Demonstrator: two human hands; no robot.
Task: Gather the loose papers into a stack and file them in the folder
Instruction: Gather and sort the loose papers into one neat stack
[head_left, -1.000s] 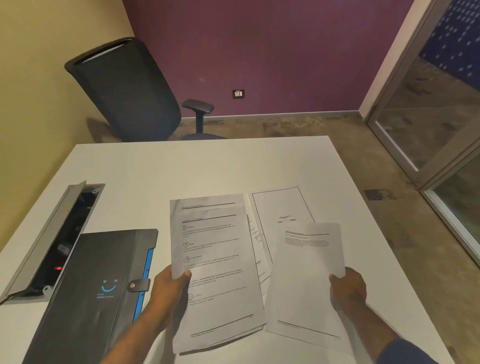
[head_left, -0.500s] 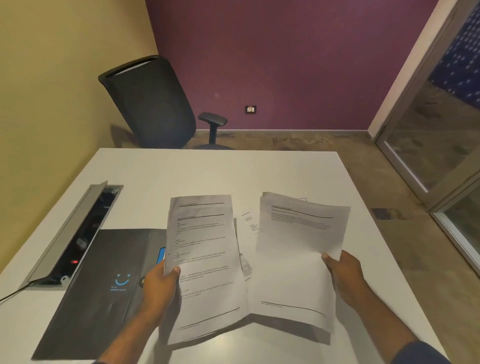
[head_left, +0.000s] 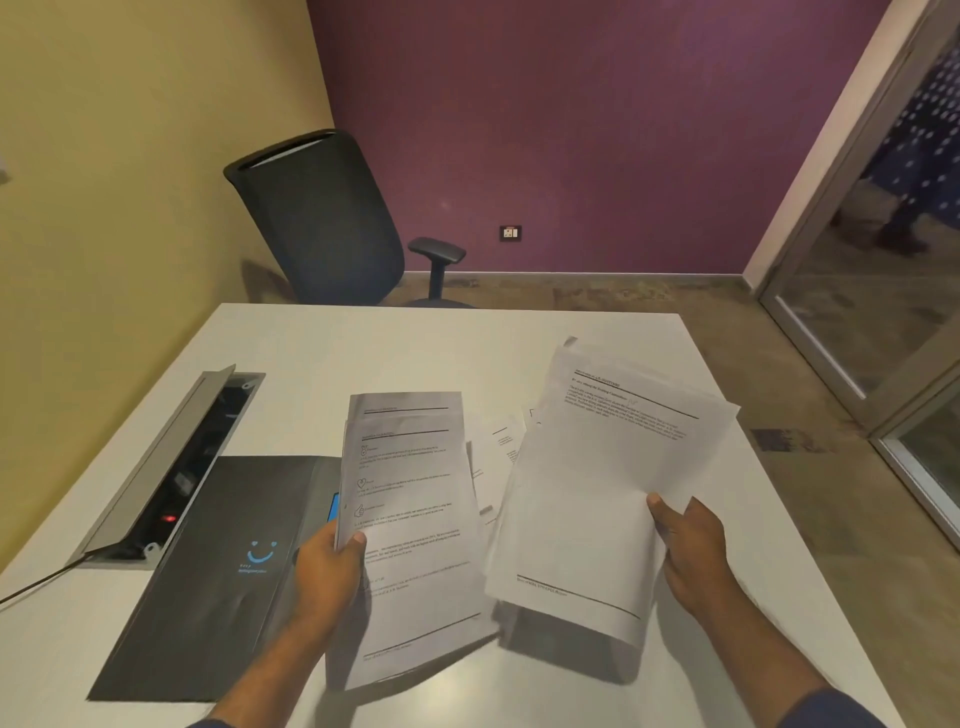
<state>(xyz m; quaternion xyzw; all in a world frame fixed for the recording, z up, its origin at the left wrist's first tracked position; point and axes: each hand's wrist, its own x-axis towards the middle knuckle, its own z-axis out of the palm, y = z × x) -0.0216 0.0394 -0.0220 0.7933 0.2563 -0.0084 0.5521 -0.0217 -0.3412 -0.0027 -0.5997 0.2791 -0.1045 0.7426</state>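
Note:
My left hand (head_left: 328, 569) grips the left edge of a few printed sheets (head_left: 415, 530), held tilted just above the white table (head_left: 363, 348). My right hand (head_left: 688, 540) holds other printed sheets (head_left: 597, 483) by their right edge, raised well off the table and angled up to the right. Between the two bundles, more loose papers (head_left: 496, 457) lie flat on the table, partly hidden. The dark grey folder (head_left: 223, 561) with a blue smile logo lies closed on the table, left of my left hand.
An open cable tray (head_left: 171, 467) with a raised metal lid is sunk into the table's left side; a cable runs off left. A black office chair (head_left: 317, 218) stands beyond the far edge. A glass door is on the right.
My right hand has lifted its sheets off the table and higher, tilting them up to the right. My left hand has raised its sheets slightly. The camera view has tilted up.

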